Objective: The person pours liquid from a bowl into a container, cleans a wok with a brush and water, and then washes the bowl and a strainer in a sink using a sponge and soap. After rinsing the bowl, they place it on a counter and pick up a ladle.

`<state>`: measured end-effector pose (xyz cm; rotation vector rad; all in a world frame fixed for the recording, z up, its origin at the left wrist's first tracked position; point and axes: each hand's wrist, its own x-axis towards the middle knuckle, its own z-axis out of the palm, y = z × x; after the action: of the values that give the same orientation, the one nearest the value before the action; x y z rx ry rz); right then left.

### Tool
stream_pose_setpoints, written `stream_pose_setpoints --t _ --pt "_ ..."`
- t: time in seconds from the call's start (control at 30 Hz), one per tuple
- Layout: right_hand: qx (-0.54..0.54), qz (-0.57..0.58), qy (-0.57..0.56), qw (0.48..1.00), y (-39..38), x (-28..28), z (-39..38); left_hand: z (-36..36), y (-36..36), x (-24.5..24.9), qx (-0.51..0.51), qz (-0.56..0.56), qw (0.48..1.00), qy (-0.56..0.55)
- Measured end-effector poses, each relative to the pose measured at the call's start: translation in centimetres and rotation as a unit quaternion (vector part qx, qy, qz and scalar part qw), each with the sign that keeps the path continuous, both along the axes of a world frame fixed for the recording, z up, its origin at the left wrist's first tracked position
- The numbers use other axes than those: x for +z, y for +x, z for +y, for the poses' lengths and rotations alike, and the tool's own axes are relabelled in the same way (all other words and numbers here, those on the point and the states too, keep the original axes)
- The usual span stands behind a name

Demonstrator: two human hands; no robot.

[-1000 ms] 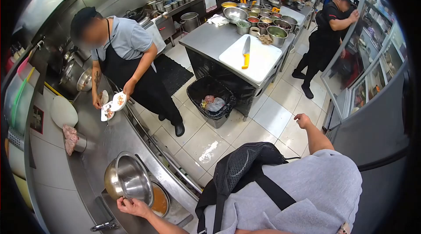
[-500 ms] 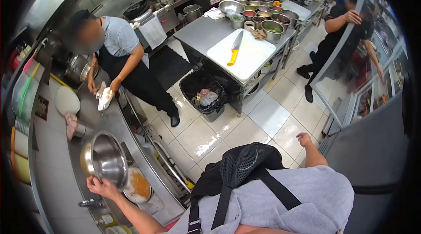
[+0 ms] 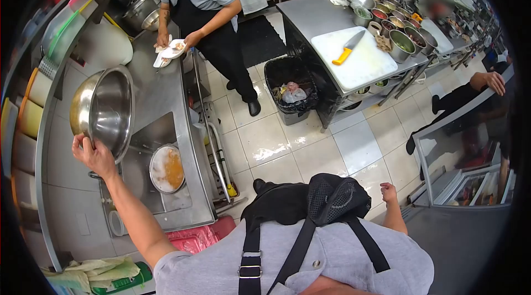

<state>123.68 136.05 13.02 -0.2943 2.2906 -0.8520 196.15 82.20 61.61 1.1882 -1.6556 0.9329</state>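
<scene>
A large stainless steel mixing bowl [image 3: 113,115] is tipped on its side above the left end of the sink counter. My left hand [image 3: 94,154] grips its lower rim, with the arm stretched out. Below and to the right of the bowl, a round container of foamy orange liquid [image 3: 167,169] sits in the sink [image 3: 141,184]. My right hand [image 3: 389,191] hangs low by my side, its fingers loosely curled and apart, with nothing visible in it. It is nearest to the glass-doored fridge [image 3: 464,157].
A co-worker [image 3: 213,24] at the counter handles a white dish [image 3: 168,53]. A knife [image 3: 348,48] lies on a white cutting board [image 3: 354,68]. A bin [image 3: 293,93] stands beside that table. Another person's hand [image 3: 488,82] holds the fridge door. The floor tiles [image 3: 265,145] look wet.
The bowl in my left hand has moved up and left, away from over the foamy container. My view has shifted toward the sink. The co-worker's white dish is tilted flatter.
</scene>
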Motion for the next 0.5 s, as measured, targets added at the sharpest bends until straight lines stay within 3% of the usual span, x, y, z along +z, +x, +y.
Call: stream_pose_setpoints --t 0.3,0.5 --pt "0.014 0.008 -0.065 0.998 0.9 -2.3 0.7 -1.6 3.6 -3.9 -0.018 0.064 0.998 0.012" --pt "-0.038 -0.044 0.008 0.998 3.7 2.4 0.3 -0.4 5.2 -5.2 0.004 0.051 0.998 0.033"
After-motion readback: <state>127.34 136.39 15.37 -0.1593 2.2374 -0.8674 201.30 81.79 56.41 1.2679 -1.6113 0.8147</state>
